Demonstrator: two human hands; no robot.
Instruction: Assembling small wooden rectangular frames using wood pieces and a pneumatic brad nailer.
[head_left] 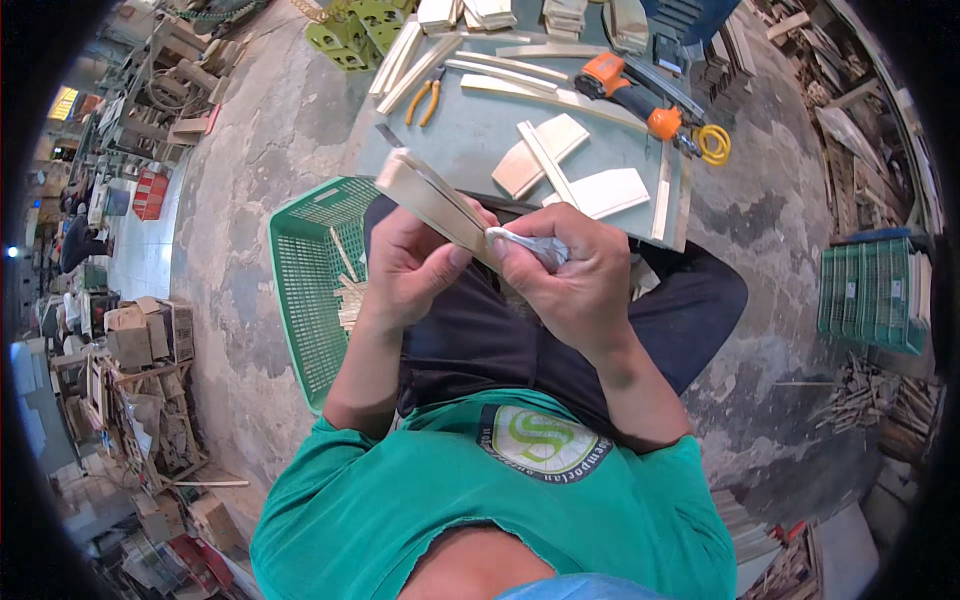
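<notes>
My left hand (412, 262) is closed round a flat wooden piece (428, 200), which points up and to the left above my lap. A thin dark strip (388, 137) shows just past its far end; I cannot tell whether the two are joined. In my right hand (580, 275) a crumpled white cloth (540, 246) is pinched between thumb and fingers. The cloth touches the near end of the wooden piece. Beyond my hands, shaped wooden boards (545, 155) and a narrow wooden strip (548, 165) lie on the grey-green worktable (480, 130).
Orange-handled pliers (424, 102), an orange-and-black power tool (630, 95) and several wood strips (505, 75) lie on the worktable. Left of my legs stands a green basket (300, 300) holding wood offcuts. Green crates (868, 290) stand at the right, a seated person (82, 240) far left.
</notes>
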